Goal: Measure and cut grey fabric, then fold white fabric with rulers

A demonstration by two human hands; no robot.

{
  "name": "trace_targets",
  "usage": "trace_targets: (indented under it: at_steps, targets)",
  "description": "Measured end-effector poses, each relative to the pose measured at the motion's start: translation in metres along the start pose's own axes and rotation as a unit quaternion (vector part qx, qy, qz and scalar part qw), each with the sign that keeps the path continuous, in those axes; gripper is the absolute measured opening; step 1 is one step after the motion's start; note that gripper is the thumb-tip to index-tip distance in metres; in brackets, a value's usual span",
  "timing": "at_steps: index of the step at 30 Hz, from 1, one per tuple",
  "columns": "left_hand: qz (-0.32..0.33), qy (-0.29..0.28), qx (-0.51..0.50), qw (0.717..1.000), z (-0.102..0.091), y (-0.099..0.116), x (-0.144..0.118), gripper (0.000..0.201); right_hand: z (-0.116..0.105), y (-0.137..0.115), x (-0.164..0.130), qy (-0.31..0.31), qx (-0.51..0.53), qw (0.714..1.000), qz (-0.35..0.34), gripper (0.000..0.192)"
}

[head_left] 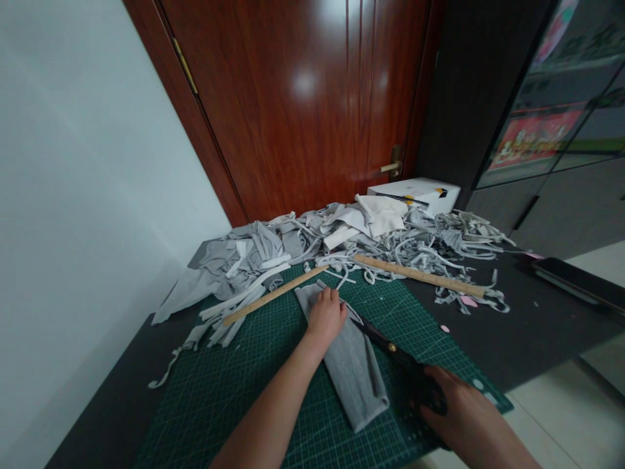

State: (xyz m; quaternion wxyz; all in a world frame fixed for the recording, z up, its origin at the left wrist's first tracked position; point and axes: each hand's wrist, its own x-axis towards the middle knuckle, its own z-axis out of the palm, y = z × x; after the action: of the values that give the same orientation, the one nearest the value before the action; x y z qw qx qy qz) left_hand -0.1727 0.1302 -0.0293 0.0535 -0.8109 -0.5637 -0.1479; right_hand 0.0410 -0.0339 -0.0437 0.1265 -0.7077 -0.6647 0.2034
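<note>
Right hand (442, 394) gripping scissors (390, 348)

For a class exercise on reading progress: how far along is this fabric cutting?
Done: a heap of cut grey fabric strips behind the green cutting mat. In hand: left hand presses a folded grey cloth piece; right hand works black scissors along it. Left: most of that piece is uncut.

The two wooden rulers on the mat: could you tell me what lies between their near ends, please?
In the head view, loose grey fabric strips lie between the left ruler and the right ruler, on the cutting mat.
</note>
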Motion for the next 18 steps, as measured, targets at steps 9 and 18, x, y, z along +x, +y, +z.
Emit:
trace_targets:
  at_steps: [9, 18]
  targets:
    - [0.023, -0.041, -0.015, 0.999, 0.008, -0.008, -0.007, 0.042, -0.005, 0.000, 0.000, 0.016, 0.004, 1.000, -0.003, 0.038]
    - [0.013, -0.080, 0.030, 0.996, -0.020, 0.015, -0.059, 0.046, -0.002, 0.026, -0.015, 0.029, -0.002, 0.999, -0.033, 0.039]
